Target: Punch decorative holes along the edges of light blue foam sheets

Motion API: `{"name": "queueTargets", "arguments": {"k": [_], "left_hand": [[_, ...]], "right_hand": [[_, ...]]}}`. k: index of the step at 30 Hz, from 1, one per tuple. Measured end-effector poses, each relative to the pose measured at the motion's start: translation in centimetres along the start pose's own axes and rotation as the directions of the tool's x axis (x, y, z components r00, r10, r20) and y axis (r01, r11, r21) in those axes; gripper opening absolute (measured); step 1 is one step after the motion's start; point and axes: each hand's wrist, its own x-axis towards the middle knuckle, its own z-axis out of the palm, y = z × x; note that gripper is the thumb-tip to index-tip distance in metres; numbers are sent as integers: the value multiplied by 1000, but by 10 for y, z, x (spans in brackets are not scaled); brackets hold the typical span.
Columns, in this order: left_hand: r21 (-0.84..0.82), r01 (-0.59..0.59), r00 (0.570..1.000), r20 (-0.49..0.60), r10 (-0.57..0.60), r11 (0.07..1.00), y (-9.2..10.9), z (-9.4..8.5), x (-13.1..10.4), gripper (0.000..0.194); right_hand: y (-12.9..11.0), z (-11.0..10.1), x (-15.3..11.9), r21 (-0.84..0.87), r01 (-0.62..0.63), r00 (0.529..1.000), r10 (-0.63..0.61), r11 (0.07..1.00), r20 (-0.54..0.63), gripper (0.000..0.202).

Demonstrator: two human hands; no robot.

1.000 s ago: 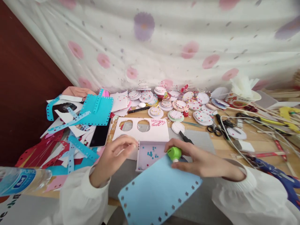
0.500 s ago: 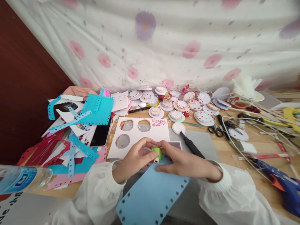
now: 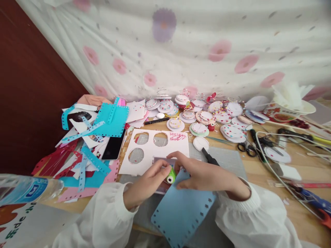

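Note:
A small green paper punch (image 3: 171, 175) sits in the fingers of my left hand (image 3: 147, 182), its underside with a flower-shaped opening turned toward me. My right hand (image 3: 201, 174) has its thumb and fingers closed around the upper edge of a blue sheet of paper (image 3: 181, 213), right beside the punch. Flower-shaped holes run along the sheet's right and lower edges. Whether the paper's far edge lies in the punch is hidden by my fingers. Behind my hands lies a white card (image 3: 152, 148) with three round cut-outs.
Paper scraps (image 3: 85, 151) and a phone (image 3: 112, 148) lie at left, near a water bottle (image 3: 31, 189). Several stacked paper discs (image 3: 199, 129) line the back. A black-handled cutter (image 3: 210, 158), scissors (image 3: 247, 148) and a white cable (image 3: 269, 168) are at right.
The green punch has tilted, so its flower opening now faces me more. The blue sheet has shifted to the right and turned slightly. My view has moved a little to the left.

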Motion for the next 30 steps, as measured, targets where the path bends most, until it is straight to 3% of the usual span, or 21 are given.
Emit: {"name": "queueTargets", "arguments": {"k": [5, 9, 16, 21, 25, 27, 30], "left_hand": [[20, -3, 996, 89, 2, 1000, 1, 11, 3, 31], [11, -87, 978, 192, 83, 996, -4, 17, 10, 42], [185, -192, 981, 19, 192, 964, -7, 8, 13, 31], [187, -216, 953, -173, 249, 958, 4, -10, 16, 34], [42, -218, 951, -216, 222, 975, 11, -14, 15, 34], [-150, -176, 974, -171, 149, 973, 11, -12, 13, 28], [-446, -100, 995, -69, 77, 890, 8, -8, 12, 18]], "right_hand": [[4, -4, -6, -44, -3, 1000, 4, 999, 15, 71], [8, -6, -11, -58, 28, 1000, -28, 998, -4, 68], [23, -7, -2, 43, 107, 990, -103, 993, -102, 56], [33, -3, 4, 71, 131, 965, -111, 989, -238, 27], [38, 10, -1, 168, 170, 918, -94, 971, -386, 25], [37, 18, -5, 290, 188, 893, -40, 938, -448, 27], [31, 28, -8, 407, 192, 891, 15, 893, -453, 31]]}}
